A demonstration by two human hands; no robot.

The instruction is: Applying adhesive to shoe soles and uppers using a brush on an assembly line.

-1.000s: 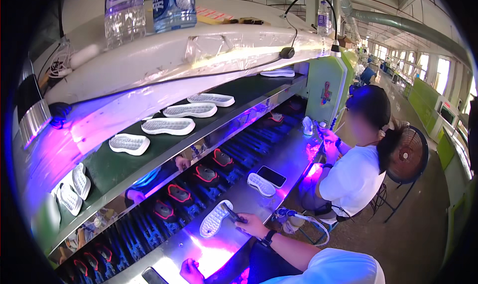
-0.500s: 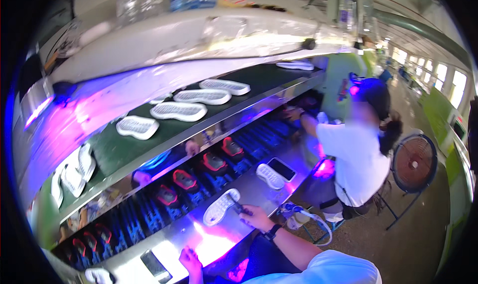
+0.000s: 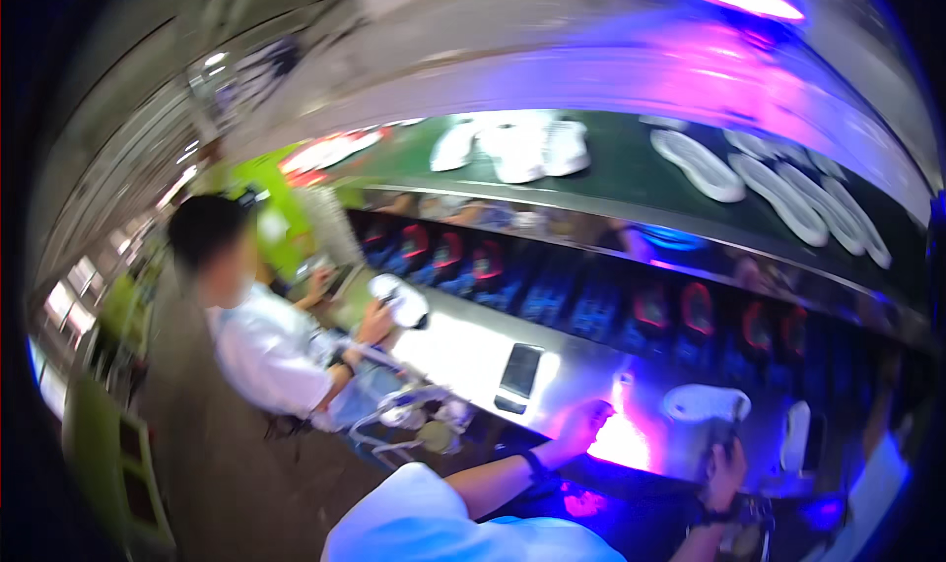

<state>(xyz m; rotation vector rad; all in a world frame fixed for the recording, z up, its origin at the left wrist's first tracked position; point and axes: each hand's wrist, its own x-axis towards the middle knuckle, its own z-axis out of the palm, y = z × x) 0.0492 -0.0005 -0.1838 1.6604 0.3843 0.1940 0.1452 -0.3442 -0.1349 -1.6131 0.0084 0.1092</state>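
The left hand [image 3: 586, 426] curls at the metal bench [image 3: 581, 380]; I cannot tell its grip. Rightward, over the bench, is a white sole [image 3: 702, 402]; the right hand [image 3: 726, 471], closed around a dark tool [image 3: 723, 432] beside it, should work steadily and lightly.

White on Green, Red on Dark

The sole [image 3: 705, 402] toward the right end of the counter [image 3: 458, 353] is white, tinged violet; the tool [image 3: 723, 432] beside it seems dark, though blur clouds its shade. The counter is silvery, bleached white toward its left end, with a magenta-rimmed glare [image 3: 623, 442] at the front edge. Dark shoe uppers [image 3: 697, 308] rimmed in red run behind its back edge. White soles [image 3: 698, 165] stand out against the green belt [image 3: 618, 168]. The wearer's shirt [image 3: 404, 513] shades from white to blue.
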